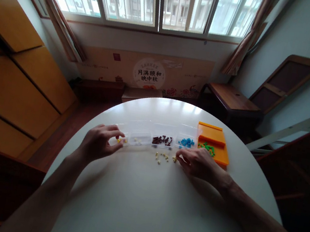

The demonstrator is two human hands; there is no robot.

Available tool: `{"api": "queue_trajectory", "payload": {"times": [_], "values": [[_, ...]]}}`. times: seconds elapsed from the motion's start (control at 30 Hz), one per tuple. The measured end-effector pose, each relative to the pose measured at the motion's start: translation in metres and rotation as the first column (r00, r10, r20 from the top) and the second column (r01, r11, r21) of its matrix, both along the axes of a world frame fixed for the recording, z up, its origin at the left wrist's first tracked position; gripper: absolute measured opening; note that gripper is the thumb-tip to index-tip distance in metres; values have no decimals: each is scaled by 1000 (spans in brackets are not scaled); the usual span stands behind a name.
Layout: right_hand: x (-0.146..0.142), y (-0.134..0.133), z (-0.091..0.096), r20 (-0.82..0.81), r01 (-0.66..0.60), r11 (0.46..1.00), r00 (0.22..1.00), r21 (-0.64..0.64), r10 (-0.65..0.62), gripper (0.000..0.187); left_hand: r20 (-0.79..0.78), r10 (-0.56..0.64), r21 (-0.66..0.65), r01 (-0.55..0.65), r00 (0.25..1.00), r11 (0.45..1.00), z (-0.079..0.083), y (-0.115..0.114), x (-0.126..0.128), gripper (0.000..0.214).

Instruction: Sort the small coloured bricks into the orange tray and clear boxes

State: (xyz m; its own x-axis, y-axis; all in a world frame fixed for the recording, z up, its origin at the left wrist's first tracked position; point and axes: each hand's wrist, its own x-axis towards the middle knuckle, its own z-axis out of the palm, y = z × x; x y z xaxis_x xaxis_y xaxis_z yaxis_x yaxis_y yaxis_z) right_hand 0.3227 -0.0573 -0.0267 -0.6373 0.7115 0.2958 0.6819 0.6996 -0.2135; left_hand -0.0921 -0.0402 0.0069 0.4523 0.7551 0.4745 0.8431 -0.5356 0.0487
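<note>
My left hand (101,141) is at the leftmost clear compartment, thumb and fingers apart around its near side. Some yellow pieces (121,140) show between them. My right hand (196,161) rests low over the white table, its fingertips closed at a small pale-yellow piece (174,159). More pale-yellow pieces (162,155) lie scattered left of those fingertips. Behind them stand open clear compartments in a row: one with a few whitish pieces (136,140), one with dark brown pieces (162,140), one with blue pieces (186,142).
An orange tray (221,154) holding green pieces (208,148) sits at the right end of the row, partly behind my right hand. The round white table (138,209) has its curved edge toward the window. A wooden chair (233,97) stands beyond, at the right.
</note>
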Motion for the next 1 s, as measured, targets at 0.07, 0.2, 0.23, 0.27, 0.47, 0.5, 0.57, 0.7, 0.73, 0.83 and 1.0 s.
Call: {"api": "queue_trajectory", "payload": {"times": [0.07,0.2,0.23,0.27,0.47,0.5,0.57,0.7,0.73,0.83,1.0], "values": [[-5,-2,-6,-71,9,1000,997,0,-9,20,55,-74,20,73,996,997,-4,-4,15,23],[-12,-6,-12,-116,30,999,993,23,-27,15,83,-256,-5,257,963,966,-19,-11,46,18],[-12,-7,-10,-96,33,999,995,30,-30,13,92,-288,-14,290,953,957,-22,-12,52,17],[-11,-7,-8,-64,30,999,998,38,-27,13,104,-308,-29,313,946,949,-25,-13,57,16],[1,-4,11,114,2,999,993,36,-6,16,119,-415,-84,426,902,901,-35,-14,66,14],[1,-3,11,108,4,1000,994,26,-6,16,116,-423,-89,433,899,897,-36,-14,65,16],[1,-2,9,87,1,1000,996,12,-2,16,120,-416,-96,428,901,899,-38,-13,65,17],[-2,0,1,59,2,1000,998,-7,-1,17,152,-401,-116,419,904,901,-41,-13,66,17],[-3,0,-1,47,5,1000,999,-8,-4,17,157,-401,-121,421,902,899,-41,-13,66,16],[-5,0,-5,2,21,1000,1000,0,-21,20,171,-401,-129,424,900,896,-41,-13,67,16],[-6,-1,-3,20,65,997,998,28,-66,18,141,-409,-124,426,902,896,-43,-13,68,16]]}}
